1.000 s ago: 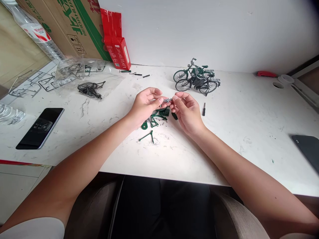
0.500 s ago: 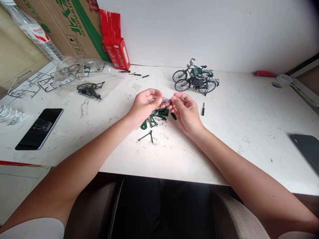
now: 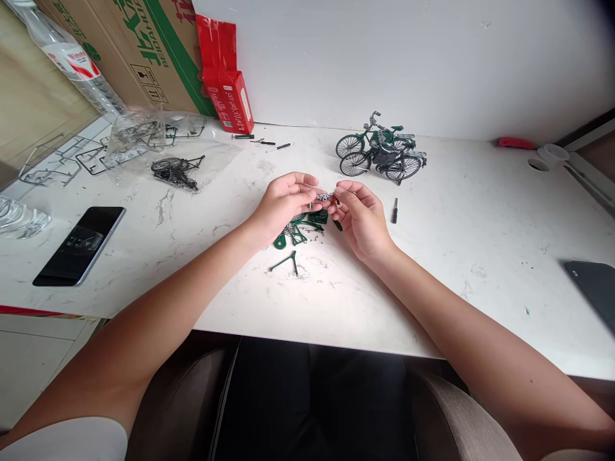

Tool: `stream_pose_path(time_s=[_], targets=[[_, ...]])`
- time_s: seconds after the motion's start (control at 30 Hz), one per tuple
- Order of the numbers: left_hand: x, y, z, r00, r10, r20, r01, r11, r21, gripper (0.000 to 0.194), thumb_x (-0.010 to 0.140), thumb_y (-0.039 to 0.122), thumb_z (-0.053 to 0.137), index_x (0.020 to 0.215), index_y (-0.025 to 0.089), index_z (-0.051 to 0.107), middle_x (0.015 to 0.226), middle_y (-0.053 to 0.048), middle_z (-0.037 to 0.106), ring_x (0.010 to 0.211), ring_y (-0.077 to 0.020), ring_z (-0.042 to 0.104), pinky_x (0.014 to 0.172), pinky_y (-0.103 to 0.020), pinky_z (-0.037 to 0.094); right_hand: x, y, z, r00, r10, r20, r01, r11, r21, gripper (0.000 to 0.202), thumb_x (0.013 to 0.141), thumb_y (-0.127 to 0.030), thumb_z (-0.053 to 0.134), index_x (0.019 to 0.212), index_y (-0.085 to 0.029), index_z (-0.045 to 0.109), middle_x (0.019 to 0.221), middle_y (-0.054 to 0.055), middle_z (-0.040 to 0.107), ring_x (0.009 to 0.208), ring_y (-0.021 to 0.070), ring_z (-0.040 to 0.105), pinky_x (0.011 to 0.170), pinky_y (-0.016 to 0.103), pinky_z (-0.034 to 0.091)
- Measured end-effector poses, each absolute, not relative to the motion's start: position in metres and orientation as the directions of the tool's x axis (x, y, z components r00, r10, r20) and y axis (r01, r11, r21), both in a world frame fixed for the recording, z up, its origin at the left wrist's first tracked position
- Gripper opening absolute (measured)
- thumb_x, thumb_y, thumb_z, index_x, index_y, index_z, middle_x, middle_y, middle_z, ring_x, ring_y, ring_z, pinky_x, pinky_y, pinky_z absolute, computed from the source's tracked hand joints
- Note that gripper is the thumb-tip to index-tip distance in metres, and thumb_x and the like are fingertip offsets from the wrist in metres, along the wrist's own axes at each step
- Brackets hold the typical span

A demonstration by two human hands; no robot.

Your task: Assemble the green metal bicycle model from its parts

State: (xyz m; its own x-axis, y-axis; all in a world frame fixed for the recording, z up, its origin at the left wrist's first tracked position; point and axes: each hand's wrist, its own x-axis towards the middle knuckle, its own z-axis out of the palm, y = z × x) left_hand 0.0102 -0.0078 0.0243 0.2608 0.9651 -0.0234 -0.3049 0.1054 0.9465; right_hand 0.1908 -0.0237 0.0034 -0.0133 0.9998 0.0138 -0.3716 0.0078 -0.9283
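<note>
Between my two hands is a small silver model bicycle part (image 3: 325,197), too small to tell its exact kind. My left hand (image 3: 283,203) pinches its left end between thumb and fingers. At its right end, the thumb and forefinger of my right hand (image 3: 361,221) are closed on it. Green model bicycle parts (image 3: 298,235) lie on the table just below, partly hidden by my hands, with tiny loose bits beside them. Nearer to me rests a green forked frame piece (image 3: 287,262). A small screwdriver (image 3: 394,210) lies right of my right hand.
Two assembled model bicycles (image 3: 379,153) stand at the back. Plastic bags with dark parts (image 3: 175,173) and sprues (image 3: 52,160) lie left, near a phone (image 3: 79,246). A red packet (image 3: 230,96), a cardboard box (image 3: 144,51) and a bottle (image 3: 72,61) stand behind.
The whole view has shifted slightly. My hands keep hold of the silver part in nearly the same place, with only small finger movement.
</note>
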Motion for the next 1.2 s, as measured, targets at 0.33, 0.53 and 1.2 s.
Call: stream_pose_path(time_s=[0.33, 0.53, 1.2], targets=[[0.012, -0.010, 0.028, 0.248, 0.968, -0.045, -0.310, 0.123, 0.943, 0.016, 0.091, 0.005, 0.072, 0.102, 0.014, 0.067, 0.094, -0.007, 0.079, 0.089, -0.0182, 0.080, 0.104, -0.043, 0.062, 0.191, -0.025, 0.004, -0.023, 0.999, 0.026, -0.383, 0.015, -0.924, 0.044, 0.075, -0.048, 0.100, 0.099, -0.027, 0.070, 0.083, -0.003, 0.071, 0.073, 0.0127, 0.069, 0.067, 0.027, 0.058], [0.012, -0.010, 0.025, 0.255, 0.967, -0.022, -0.321, 0.107, 0.941, 0.018, 0.094, 0.009, 0.078, 0.104, 0.016, 0.064, 0.099, -0.004, 0.080, 0.088, -0.0146, 0.079, 0.109, -0.041, 0.061, 0.191, -0.024, 0.004, -0.012, 0.998, 0.056, -0.359, 0.048, -0.932, 0.048, 0.075, -0.055, 0.100, 0.099, -0.027, 0.070, 0.085, -0.003, 0.075, 0.075, 0.0131, 0.071, 0.069, 0.027, 0.060], [0.009, -0.004, 0.014, 0.226, 0.972, 0.068, -0.293, 0.002, 0.956, 0.032, 0.090, 0.018, 0.089, 0.105, 0.019, 0.060, 0.102, -0.004, 0.081, 0.091, -0.0157, 0.081, 0.108, -0.041, 0.063, 0.191, -0.025, 0.005, -0.032, 0.992, 0.124, -0.318, 0.107, -0.942, 0.043, 0.080, -0.050, 0.098, 0.103, -0.029, 0.068, 0.086, -0.003, 0.073, 0.080, 0.0142, 0.072, 0.076, 0.030, 0.061]])
